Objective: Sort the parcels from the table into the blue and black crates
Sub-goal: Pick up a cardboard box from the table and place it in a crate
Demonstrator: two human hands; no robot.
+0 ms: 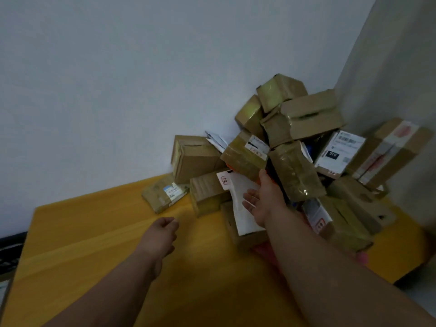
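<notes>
Parcels [299, 147] heaped in the wall corner at the far right end of the yellow wooden table [99, 237], mostly brown corrugated cartons, many wrapped in glossy tape, some with white printed labels. Flat taped packet [165, 193] lies alone just left of the heap. White soft mailer [238, 197] with a red stamp sits at the heap's front, leaning over a low carton. Right hand [262, 199] reaches into the heap front, fingers spread and relaxed, thumb up against a taped carton [245, 155], palm beside the mailer; not clamped on anything. Left hand [162, 232] hovers over bare table left of the heap, fingers loosely curled, empty.
</notes>
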